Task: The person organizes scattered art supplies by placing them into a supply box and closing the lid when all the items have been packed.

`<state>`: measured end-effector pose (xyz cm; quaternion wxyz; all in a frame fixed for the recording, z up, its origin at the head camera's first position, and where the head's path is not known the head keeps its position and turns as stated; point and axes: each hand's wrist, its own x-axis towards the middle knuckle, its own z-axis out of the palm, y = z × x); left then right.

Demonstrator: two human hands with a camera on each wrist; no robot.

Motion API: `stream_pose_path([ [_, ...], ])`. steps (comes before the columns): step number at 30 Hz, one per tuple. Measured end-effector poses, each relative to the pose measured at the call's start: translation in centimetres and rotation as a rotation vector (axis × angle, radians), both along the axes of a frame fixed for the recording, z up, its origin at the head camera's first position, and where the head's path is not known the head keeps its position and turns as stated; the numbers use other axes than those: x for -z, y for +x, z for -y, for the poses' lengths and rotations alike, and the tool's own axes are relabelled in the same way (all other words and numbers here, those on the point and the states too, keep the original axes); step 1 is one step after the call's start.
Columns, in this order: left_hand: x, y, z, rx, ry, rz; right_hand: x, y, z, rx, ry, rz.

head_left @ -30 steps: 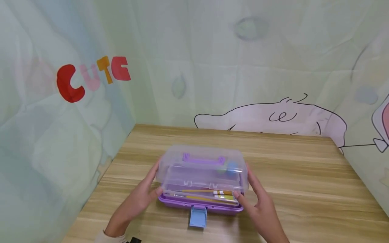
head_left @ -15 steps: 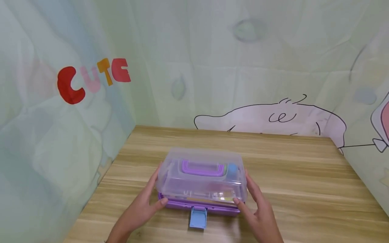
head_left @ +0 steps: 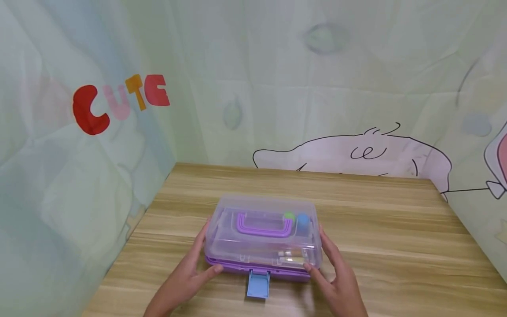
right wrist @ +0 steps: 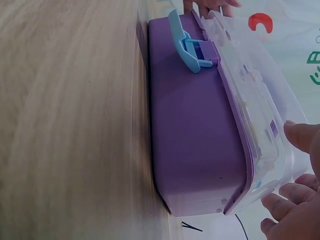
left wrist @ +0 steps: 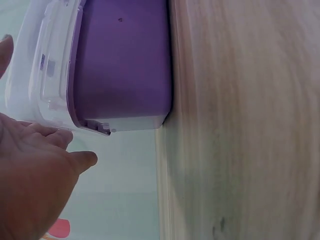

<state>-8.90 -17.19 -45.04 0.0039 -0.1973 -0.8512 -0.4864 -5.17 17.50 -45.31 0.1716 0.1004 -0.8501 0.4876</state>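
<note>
A purple storage box (right wrist: 200, 135) stands on the table under its clear plastic lid (head_left: 261, 246), which lies down over the base. A purple handle (head_left: 264, 233) is folded flat on the lid. At the front, a light blue latch (head_left: 259, 285) hangs unfastened. My left hand (head_left: 184, 273) is at the lid's left side, thumb along the front edge and fingers stretched behind. On the other side, my right hand (head_left: 340, 273) has its thumb tip by the lid's front right corner, its fingers along the side. Paint tubes (head_left: 293, 256) show through the lid.
Inside, at the back right, a blue round top (head_left: 303, 219) and a green one (head_left: 289, 216) show through the lid. The wood-grain table (head_left: 396, 237) meets printed cloth walls (head_left: 245, 88) at the back and sides.
The lid has come down from partly raised onto the base, covering the brushes and tubes seen before. Both hands followed it slightly downward; the latch stays hanging.
</note>
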Motion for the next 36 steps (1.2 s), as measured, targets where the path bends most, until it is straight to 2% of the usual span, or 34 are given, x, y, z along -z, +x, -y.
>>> stream_pose_path([
  [7, 0.4, 0.1, -0.1, 0.01, 0.02, -0.009, 0.5, 0.1, 0.0, 0.018, 0.046, 0.003],
  [13, 0.6, 0.4, -0.4, -0.021, 0.024, -0.05, 0.9, 0.1, 0.2, 0.005, 0.035, -0.018],
  [16, 0.7, 0.5, -0.5, -0.031, 0.008, -0.021, 1.3, 0.1, 0.4, 0.014, 0.023, -0.033],
  [21, 1.0, 0.7, -0.5, -0.011, 0.014, 0.037, 1.6, 0.0, 0.5, 0.033, 0.018, -0.028],
  [28, 1.0, 0.8, -0.6, -0.004, 0.034, 0.03, 1.4, 0.0, 0.4, 0.032, 0.048, 0.002],
  [36, 0.7, 0.9, -0.8, -0.013, 0.011, 0.066, 1.4, -0.2, 0.4, -0.002, 0.029, 0.008],
])
